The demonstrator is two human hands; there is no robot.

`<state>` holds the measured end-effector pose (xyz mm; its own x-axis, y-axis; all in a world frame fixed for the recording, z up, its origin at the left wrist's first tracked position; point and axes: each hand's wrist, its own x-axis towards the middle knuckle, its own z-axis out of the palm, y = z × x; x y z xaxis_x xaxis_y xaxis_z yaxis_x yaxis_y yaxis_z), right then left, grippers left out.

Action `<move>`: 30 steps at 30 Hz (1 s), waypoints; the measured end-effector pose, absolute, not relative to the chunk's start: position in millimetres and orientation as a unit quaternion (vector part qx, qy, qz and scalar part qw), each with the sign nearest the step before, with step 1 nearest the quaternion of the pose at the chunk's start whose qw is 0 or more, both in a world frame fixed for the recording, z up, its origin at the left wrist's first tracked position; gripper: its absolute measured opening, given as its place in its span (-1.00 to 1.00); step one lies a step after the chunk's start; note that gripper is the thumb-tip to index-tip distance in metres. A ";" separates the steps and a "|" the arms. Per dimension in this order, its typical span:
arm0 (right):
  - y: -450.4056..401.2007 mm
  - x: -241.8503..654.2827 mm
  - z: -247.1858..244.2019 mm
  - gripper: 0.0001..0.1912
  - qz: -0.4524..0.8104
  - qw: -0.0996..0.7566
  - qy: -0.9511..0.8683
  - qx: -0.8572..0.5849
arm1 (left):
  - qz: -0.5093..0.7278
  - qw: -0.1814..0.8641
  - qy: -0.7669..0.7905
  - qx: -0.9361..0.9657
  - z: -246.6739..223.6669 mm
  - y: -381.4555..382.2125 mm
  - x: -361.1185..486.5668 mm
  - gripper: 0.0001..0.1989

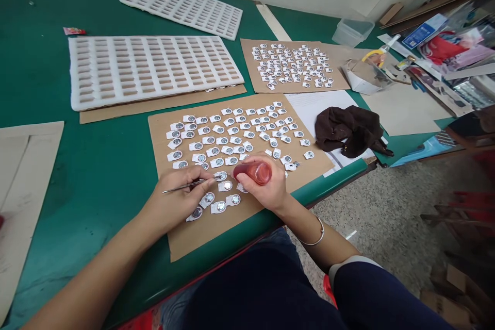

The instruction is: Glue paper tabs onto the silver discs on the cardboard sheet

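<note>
My left hand (pixel 180 198) is closed on a thin metal tool (pixel 184 186), its tip at a white tag with a round silver piece (pixel 220 176). In my right hand (pixel 269 188) is a small red bottle (pixel 258 171), tilted with its narrow end towards that same tag. Many similar white tags lie in rough rows on a brown cardboard sheet (pixel 185 245) under my hands. Whether the bottle's tip touches the tag cannot be made out.
Behind on the green table (pixel 34 87) are two white slotted trays (pixel 154 69) and a second cardboard sheet (pixel 255 75) with more tags. To the right lie a dark brown cloth (pixel 348 129), paper, an open container (pixel 363 77) and yellow-handled scissors (pixel 373 55).
</note>
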<state>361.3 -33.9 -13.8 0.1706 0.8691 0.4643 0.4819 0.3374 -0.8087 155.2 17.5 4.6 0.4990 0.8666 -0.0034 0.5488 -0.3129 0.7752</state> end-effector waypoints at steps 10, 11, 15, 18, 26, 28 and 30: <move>-35.1 363.0 -14.5 -0.78 0.187 0.537 -0.620 -0.541 | 0.207 0.377 0.465 0.774 3.2 16.2 154.5 -0.77; -35.4 362.9 -14.4 -0.79 0.187 0.535 -0.620 -0.542 | 0.209 0.377 0.464 0.774 3.2 16.3 154.6 -0.76; -35.4 362.2 -14.4 -0.78 0.177 0.531 -0.625 -0.545 | 0.213 0.378 0.459 0.775 3.6 16.5 155.2 -0.76; -33.7 361.4 -14.8 -0.78 0.174 0.535 -0.629 -0.536 | 0.210 0.374 0.462 0.776 4.0 16.6 155.0 -0.76; -35.3 360.9 -15.7 -0.77 0.179 0.539 -0.629 -0.531 | 0.208 0.378 0.463 0.774 4.6 15.8 155.6 -0.77; -35.7 361.0 -16.0 -0.77 0.179 0.544 -0.628 -0.527 | 0.207 0.379 0.465 0.773 3.9 15.5 155.3 -0.76; -35.5 361.1 -16.1 -0.77 0.179 0.546 -0.627 -0.526 | 0.209 0.377 0.465 0.773 3.3 15.4 154.9 -0.76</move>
